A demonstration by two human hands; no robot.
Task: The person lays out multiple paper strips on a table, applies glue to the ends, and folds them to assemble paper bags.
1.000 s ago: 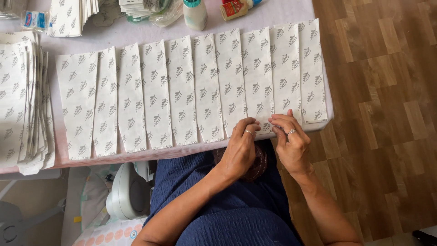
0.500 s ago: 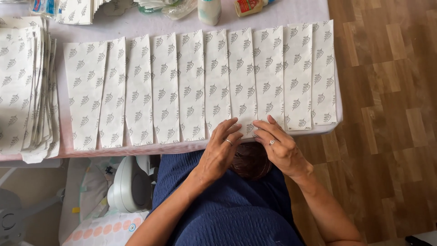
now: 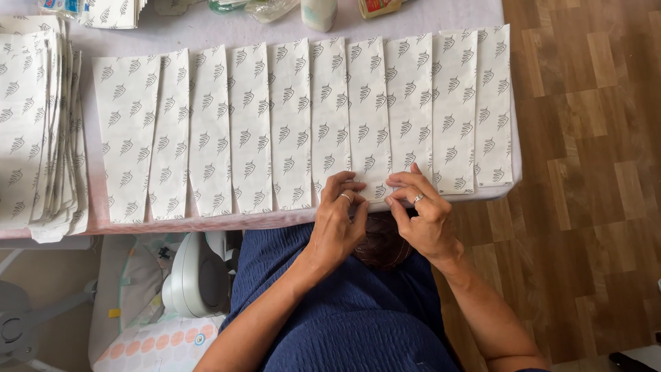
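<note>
A wooden plank floor point(image 3: 585, 172) runs down the right side, and a pale lilac surface point(image 3: 206, 31) fills the top of the view, covered almost edge to edge with white paper bags printed with small grey leaf marks. A row of these bags point(image 3: 289, 124) lies flat side by side, each overlapping the next slightly, their lower ends lined up along the near edge of the surface. A thick stack of the same bags point(image 3: 34, 131) sits at the far left, and some bottles point(image 3: 320, 10) stand at the back. Below the surface, a white and grey baby seat point(image 3: 186, 275) rests beside the person's blue dress point(image 3: 344, 317).

The work is at the bottom end of one bag point(image 3: 366, 117) in the right half of the row. The left hand point(image 3: 337, 220) and the right hand point(image 3: 423, 217) meet there, fingers point(image 3: 403, 182) curled narrow and pinching the bag's lower edge, thumbs tucked underneath where they cannot be seen fully.

To do this well, it seems best to keep the pinch right at the edge, press evenly with both hands so the fold stays straight, and hold the neighbouring bags undisturbed so the row keeps its even overlap.
</note>
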